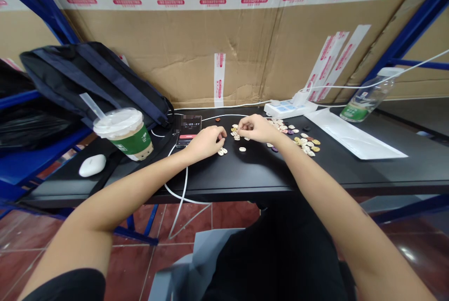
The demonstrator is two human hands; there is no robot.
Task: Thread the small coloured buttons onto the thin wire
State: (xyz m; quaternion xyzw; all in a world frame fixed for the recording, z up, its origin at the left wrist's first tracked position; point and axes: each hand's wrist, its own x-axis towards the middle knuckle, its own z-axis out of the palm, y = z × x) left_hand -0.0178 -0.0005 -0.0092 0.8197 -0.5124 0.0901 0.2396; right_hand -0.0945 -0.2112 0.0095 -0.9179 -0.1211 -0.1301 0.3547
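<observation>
Small oval pieces that look like buttons lie in loose groups on the black tabletop [242, 177]. My left hand [207, 142] rests at the left group, fingers loosely curled and thumb a little apart, just above a few cream buttons [222, 152]. Nothing shows between those fingers. To its right, my right hand [257, 128] has its fingertips drawn together beside a small cluster of cream and yellow buttons [237, 137]; whatever is in them is hidden. One cream button [242, 149] lies alone between the hands. Behind my right wrist is a mixed pile of buttons [307, 144].
At left stand a lidded drink cup [131, 135], a white earbud case [92, 165] and a backpack [101, 76]. A phone [189, 128] showing a timer lies behind my left hand. Rightward are a power strip [289, 108], white packet [354, 135] and bottle [368, 95].
</observation>
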